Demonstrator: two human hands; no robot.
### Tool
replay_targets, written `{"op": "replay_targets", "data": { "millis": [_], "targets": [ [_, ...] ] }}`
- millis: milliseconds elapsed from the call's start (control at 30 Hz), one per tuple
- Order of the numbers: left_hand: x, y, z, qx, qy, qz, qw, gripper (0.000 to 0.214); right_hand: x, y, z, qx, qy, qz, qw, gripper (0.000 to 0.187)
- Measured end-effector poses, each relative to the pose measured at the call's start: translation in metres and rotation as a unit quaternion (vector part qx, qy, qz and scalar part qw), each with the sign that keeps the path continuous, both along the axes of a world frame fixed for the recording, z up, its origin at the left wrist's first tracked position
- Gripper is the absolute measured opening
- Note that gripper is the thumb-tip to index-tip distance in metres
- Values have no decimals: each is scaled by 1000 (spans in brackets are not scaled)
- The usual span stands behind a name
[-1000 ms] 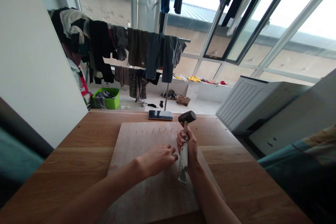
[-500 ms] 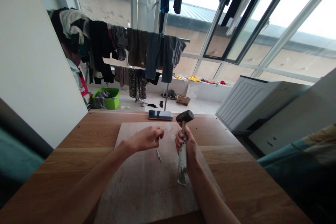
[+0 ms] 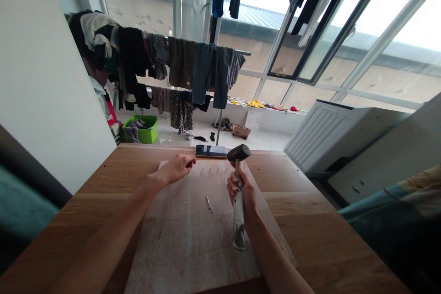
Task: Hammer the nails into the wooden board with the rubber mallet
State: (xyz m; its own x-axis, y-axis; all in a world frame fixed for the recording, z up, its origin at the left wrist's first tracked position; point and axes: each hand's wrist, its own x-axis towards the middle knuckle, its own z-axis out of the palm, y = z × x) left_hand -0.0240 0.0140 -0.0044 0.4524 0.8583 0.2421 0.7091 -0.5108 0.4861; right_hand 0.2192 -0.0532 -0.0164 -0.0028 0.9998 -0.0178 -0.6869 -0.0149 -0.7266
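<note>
My right hand (image 3: 243, 188) is wrapped around the worn, pale-stained handle of a hammer (image 3: 238, 216). Its dark head points up, above the far right part of a thin wooden board (image 3: 172, 239). My left hand (image 3: 177, 167) is closed in a pinch at the board's far left. A thin nail seems to show just under its fingertips, though mostly hidden. Between the hands, several nails (image 3: 210, 170) stand upright in a row along the board's far edge. Nearer the board's middle, a couple of loose nails (image 3: 209, 204) lie side by side.
The board rests on a wooden table (image 3: 292, 220). A phone (image 3: 211, 150) lies at the table's far edge, just beyond the nails. Past the table are a loaded clothes rack (image 3: 181, 62), a green basket (image 3: 148, 135) and a white ridged appliance (image 3: 310, 133) at right.
My left hand has moved left and slightly away from me, uncovering the row of standing nails. The hammer in my right hand has shifted slightly left.
</note>
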Motion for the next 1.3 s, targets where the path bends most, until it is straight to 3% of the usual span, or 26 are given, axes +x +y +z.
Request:
{"op": "replay_targets", "data": {
  "millis": [367, 667, 1033, 1300],
  "targets": [
    [10, -3, -4, -67, -83, -28, 994, 21, -4, -2, 3, 8, -4, 9, 1000, 35],
    [1, 5, -26, -139, -191, -25, 971, 26, -10, -4, 4, 19, -45, 18, 999, 37],
    [-3, 7, -34, -163, -235, -32, 958, 32, -35, -11, -3, 21, -110, 147, 983, 45],
    [-3, 6, -34, -157, -238, -45, 957, 31, -43, -12, -6, 20, -147, 185, 972, 51]
  ]
}}
